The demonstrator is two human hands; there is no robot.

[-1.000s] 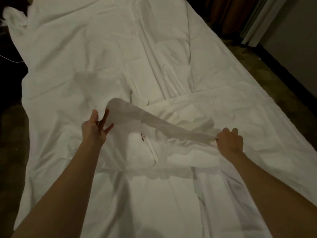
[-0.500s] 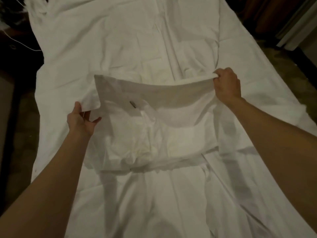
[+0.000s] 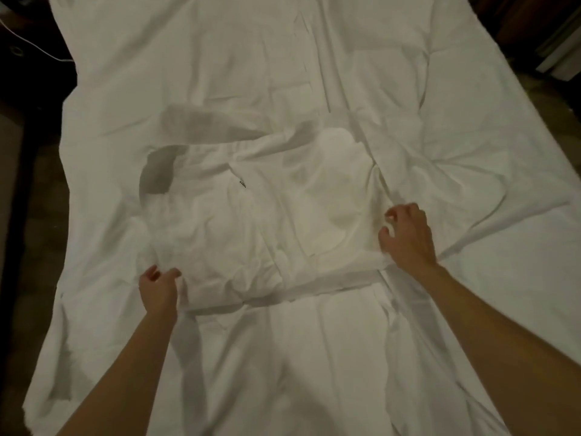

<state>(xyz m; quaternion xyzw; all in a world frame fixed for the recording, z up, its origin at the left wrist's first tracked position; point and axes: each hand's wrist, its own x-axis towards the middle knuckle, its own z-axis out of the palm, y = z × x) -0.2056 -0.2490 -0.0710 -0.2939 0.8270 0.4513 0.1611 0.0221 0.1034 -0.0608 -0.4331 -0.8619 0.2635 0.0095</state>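
Note:
A folded white cloth (image 3: 267, 221) with a small dark tag (image 3: 242, 183) lies flat on the white bed sheet (image 3: 314, 73), its far edge slightly raised and casting a shadow. My left hand (image 3: 158, 287) is at the cloth's near left corner, thumb and fingers curled on the edge. At the cloth's right edge my right hand (image 3: 408, 237) hovers with loosely curled fingers, the fingertips bare and nothing between them.
The sheet is wrinkled and covers the whole bed. Dark floor runs along the left side (image 3: 28, 215) and the right side (image 3: 559, 127). A thin white cable (image 3: 47, 51) lies at the far left. Curtains hang at the far right corner (image 3: 559, 42).
Both hands held the cloth's edge raised and stretched above the bed; they have brought it down toward me. The cloth now lies folded flat, and the right hand has let go.

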